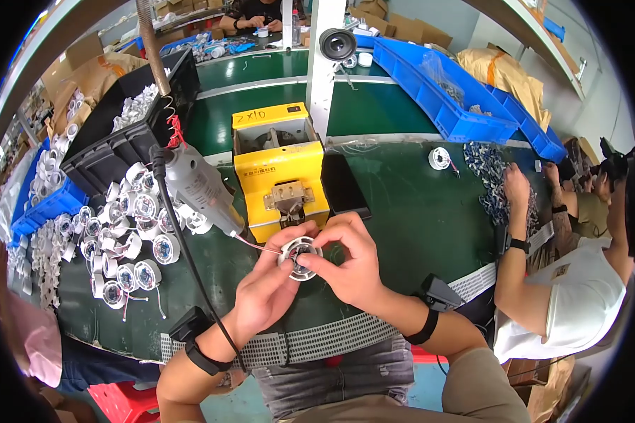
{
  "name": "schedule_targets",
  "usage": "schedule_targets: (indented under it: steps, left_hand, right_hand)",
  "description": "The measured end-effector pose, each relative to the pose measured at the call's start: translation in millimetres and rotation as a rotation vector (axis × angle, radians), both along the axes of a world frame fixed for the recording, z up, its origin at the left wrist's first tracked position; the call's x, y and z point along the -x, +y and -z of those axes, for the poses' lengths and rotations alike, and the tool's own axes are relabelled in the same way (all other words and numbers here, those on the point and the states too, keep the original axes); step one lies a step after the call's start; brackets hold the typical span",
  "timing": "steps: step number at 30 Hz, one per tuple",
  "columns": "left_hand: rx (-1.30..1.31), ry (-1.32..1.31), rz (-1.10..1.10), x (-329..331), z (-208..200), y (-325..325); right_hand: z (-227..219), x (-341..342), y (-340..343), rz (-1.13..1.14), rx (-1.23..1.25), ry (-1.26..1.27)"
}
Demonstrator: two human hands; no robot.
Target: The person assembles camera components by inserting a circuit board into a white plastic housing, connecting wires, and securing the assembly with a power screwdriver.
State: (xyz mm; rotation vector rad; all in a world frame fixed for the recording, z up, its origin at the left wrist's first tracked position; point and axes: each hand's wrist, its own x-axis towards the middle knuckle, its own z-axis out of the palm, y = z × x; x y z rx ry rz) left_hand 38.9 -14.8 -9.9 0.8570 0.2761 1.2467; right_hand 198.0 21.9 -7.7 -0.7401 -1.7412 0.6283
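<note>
Close in front of me, between both hands, is a round white plastic housing (305,247) with a dark circuit part inside and thin wires trailing left. My left hand (264,292) grips its left side, thumb at the rim. From the right, my right hand (349,261) has its thumb pressed over the inside and its fingers curled around the edge. Just beyond the hands stands a yellow machine (279,173) with a metal fixture on its front. A grey electric screwdriver (199,185) hangs at the left, its tip near the wires.
Many similar white housings (147,227) with wires lie piled on the green bench at left, before a black crate (106,144). A flat black device (346,185) lies right of the machine. Blue trays (444,99) stand back right. A co-worker's hand (516,187) reaches into small dark parts (485,166).
</note>
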Motion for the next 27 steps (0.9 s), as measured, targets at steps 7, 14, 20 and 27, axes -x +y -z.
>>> schedule_targets:
  steps: [7, 14, 20, 27]
  left_hand:
    - [-0.12, 0.412, -0.209, 2, 4, 1]
    - [0.211, 0.461, -0.154, 8, 4, 11]
    - [0.212, 0.58, -0.173, 12, 10, 11]
    - [0.284, 0.56, -0.214, 12, 19, 15]
  right_hand:
    - [5, 4, 3, -0.199, 0.407, 0.255]
    - [-16, 8, 24, -0.021, 0.074, -0.15]
    - [-44, 83, 31, -0.086, 0.068, -0.2]
    - [-42, 103, 40, -0.064, -0.28, 0.105]
